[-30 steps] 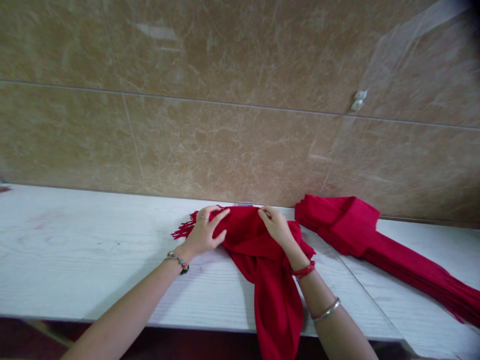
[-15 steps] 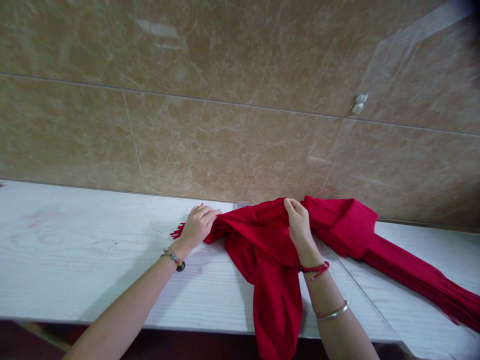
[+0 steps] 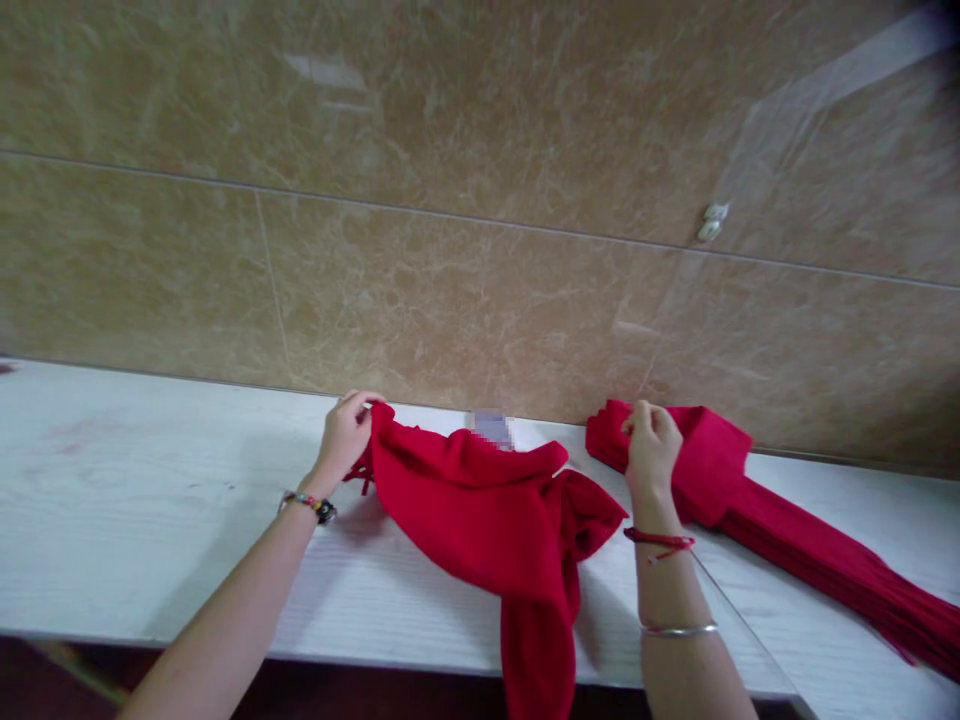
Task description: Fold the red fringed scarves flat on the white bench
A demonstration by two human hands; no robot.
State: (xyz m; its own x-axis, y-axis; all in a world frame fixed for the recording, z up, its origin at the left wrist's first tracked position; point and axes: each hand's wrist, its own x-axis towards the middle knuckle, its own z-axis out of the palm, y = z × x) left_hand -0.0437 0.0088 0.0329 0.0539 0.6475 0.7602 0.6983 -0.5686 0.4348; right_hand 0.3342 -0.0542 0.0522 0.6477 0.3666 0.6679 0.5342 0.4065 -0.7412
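My left hand [image 3: 349, 432] is closed on the upper left corner of a loose red scarf [image 3: 457, 510], lifting it a little. Dark red fringe shows below my fingers. The scarf lies bunched across the white table, with one end hanging over the front edge. My right hand [image 3: 652, 440] is apart from this scarf, its fingers curled together and nothing visible between them. It is in front of a folded stack of red scarves [image 3: 712, 460], covering part of the stack; whether it touches the stack I cannot tell.
The white wood-grain table [image 3: 180, 500] runs along a brown marbled tile wall [image 3: 420, 290]. A small greyish, blurred item [image 3: 492, 428] lies by the wall behind the loose scarf. A small white fitting [image 3: 712, 222] is on the wall. A seam crosses the table at the right.
My right hand has let go of the scarf's upper edge and moved right to the stack. My left hand has moved left, pulling up the scarf's corner; the small greyish item is more exposed.
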